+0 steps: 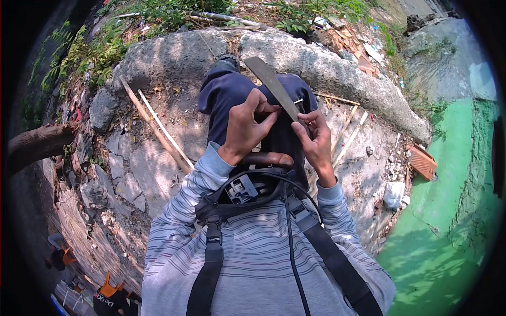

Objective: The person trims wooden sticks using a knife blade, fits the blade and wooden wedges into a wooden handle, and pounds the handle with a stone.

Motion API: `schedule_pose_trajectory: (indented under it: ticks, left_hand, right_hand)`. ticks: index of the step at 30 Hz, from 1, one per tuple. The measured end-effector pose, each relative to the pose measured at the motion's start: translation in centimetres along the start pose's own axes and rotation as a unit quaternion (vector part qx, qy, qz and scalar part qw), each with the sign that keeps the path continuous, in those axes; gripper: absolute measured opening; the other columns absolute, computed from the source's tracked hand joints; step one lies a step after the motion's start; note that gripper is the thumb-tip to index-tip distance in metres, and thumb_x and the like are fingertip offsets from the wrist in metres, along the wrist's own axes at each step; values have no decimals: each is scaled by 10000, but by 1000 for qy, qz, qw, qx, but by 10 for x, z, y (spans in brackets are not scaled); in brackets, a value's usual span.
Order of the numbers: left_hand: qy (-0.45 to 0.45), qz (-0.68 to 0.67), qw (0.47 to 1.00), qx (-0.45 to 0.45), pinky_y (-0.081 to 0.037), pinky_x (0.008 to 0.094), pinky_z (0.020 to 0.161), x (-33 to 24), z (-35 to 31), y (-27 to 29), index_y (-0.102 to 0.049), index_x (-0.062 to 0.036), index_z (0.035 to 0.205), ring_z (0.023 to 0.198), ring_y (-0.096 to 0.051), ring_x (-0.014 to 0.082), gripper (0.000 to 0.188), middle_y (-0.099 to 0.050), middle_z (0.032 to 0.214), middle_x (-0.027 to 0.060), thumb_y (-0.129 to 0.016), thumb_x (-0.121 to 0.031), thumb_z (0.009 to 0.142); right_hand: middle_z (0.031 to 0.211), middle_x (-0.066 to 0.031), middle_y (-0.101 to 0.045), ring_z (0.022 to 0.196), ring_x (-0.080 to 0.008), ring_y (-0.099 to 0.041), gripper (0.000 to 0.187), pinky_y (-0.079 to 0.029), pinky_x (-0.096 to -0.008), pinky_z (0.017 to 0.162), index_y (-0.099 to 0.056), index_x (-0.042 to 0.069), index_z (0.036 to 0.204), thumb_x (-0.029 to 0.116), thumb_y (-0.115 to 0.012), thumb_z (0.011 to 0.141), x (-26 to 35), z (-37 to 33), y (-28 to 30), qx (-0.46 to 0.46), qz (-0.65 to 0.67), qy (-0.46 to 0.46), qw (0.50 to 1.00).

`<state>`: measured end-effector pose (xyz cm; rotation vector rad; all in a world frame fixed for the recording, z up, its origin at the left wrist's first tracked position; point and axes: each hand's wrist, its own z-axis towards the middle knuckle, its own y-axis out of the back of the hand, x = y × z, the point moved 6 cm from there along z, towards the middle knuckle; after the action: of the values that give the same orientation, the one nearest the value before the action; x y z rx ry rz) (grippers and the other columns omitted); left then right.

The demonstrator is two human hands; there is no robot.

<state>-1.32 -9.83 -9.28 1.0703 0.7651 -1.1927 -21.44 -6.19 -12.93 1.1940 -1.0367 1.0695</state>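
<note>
My right hand [317, 141] pinches the lower end of a long, dark, flat blade [271, 81] like that of a machete. The blade slants up and to the left above my knees. A small pale-tipped piece [299, 101] sticks out beside the blade, just above my right fingers. Left of the blade, my left hand [247, 126] is closed, with thumb and forefinger brought together close to it; whatever they grip is too small to make out. A brown, rounded wooden handle [269, 159] lies across my lap below the hands; I cannot tell whether it joins the blade.
Long wooden strips [158, 126] lie on the ground to my left, and more strips [348, 131] to my right. A rough concrete kerb [337, 79] curves ahead. At right are a broken orange-brown brick [422, 162] and a green-painted surface [421, 237]. People sit far lower left.
</note>
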Motion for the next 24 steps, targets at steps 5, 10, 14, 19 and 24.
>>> schedule_pose_trajectory:
  ticks: [5,10,14,19,24]
  left_hand:
    - [-19,24,1000,-2,-573,261,667,-1,3,0,-464,-30,859,783,-759,135,364,-684,704,82,-816,46,810]
    - [-12,44,999,10,-559,269,645,0,-1,2,-466,-31,851,754,-750,132,362,-664,695,88,-818,39,800]
    - [-35,36,999,-13,-556,274,640,-3,-1,1,-470,-33,852,739,-748,142,360,-653,686,86,-817,44,795]
    - [-2,41,999,15,-576,276,673,-6,1,3,-463,-27,846,821,-776,173,353,-632,685,83,-807,45,811]
    - [-4,16,1000,13,-589,268,699,-6,1,5,-492,-16,879,835,-768,152,315,-647,723,82,-796,45,827]
  right_hand:
    - [847,-71,-703,821,-88,-653,232,-498,-228,723,-588,-2,1058,151,-739,970,-6,2,5,3,15,-47,999]
    - [885,-73,-709,815,-92,-656,239,-501,-231,719,-591,-7,1059,157,-740,970,8,2,-5,38,-56,33,997]
    - [886,-49,-691,808,-78,-643,236,-500,-234,700,-592,8,1052,151,-755,959,-9,3,13,-4,-29,-90,996]
    - [848,-28,-647,754,-26,-579,241,-434,-190,629,-587,14,1085,145,-749,964,4,4,0,24,7,-6,1000]
    - [843,-5,-621,655,-11,-485,273,-362,-204,558,-571,27,1127,151,-754,967,-6,13,31,-53,0,-39,998]
